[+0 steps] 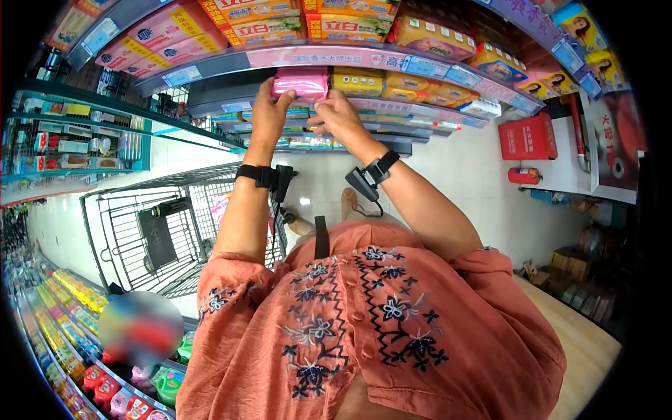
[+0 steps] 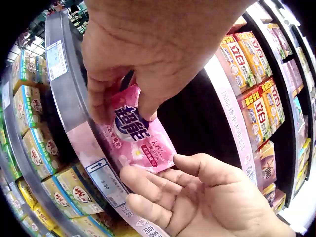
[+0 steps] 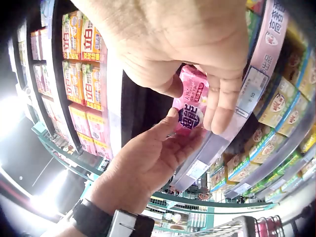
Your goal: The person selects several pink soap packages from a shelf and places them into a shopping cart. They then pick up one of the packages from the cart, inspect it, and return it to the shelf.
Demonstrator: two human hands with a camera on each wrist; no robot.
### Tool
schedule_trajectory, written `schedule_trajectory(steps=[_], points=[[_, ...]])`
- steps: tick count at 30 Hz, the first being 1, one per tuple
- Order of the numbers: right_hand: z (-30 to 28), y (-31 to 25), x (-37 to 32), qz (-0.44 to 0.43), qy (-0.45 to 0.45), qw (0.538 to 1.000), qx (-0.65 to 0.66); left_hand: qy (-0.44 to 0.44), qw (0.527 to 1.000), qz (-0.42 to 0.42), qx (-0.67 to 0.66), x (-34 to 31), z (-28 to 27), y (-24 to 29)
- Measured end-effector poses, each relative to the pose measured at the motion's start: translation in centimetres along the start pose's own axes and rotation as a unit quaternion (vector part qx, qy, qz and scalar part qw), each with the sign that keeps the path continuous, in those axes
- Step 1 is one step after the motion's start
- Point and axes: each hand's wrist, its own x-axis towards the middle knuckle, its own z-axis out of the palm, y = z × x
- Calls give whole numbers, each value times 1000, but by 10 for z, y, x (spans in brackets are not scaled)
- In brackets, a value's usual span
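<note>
A pink pack of laundry soap with dark blue lettering is held between both hands at a shelf's front edge. My left hand grips one end, its thumb on the pack's face in the left wrist view. At the other end is my right hand, which has the pack's corner between thumb and fingers, palm partly turned up. In the right wrist view the pack is partly covered by the right fingers. Behind it, a dark gap in the shelf shows.
Yellow soap packs stand right of the pink pack, orange boxes on the shelf above. A price-tag rail runs along the shelf edge. A wire shopping cart stands at left, and a red fire extinguisher at right.
</note>
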Motion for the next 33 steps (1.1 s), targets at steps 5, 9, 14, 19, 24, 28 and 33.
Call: schedule_trajectory(steps=[5, 9, 14, 19, 24, 28, 33], points=[[1, 1, 5, -13, 9, 1000, -13, 22, 999, 15, 23, 8, 4, -3], [7, 4, -1, -25, 32, 999, -35, 22, 999, -6, 22, 11, 6, -1], [14, 9, -4, -42, 48, 995, -73, 32, 999, -11, 14, 16, 11, -9], [11, 30, 11, -91, 54, 987, -118, 32, 998, -7, 52, 22, 12, -2], [10, 27, 6, -103, 53, 984, -132, 41, 997, 7, 60, 25, 15, -8], [8, 32, 6, -113, 55, 982, -143, 38, 998, -4, 40, 22, 16, -3], [7, 33, 7, -116, 52, 982, -139, 47, 998, -6, 32, 25, 17, -9]])
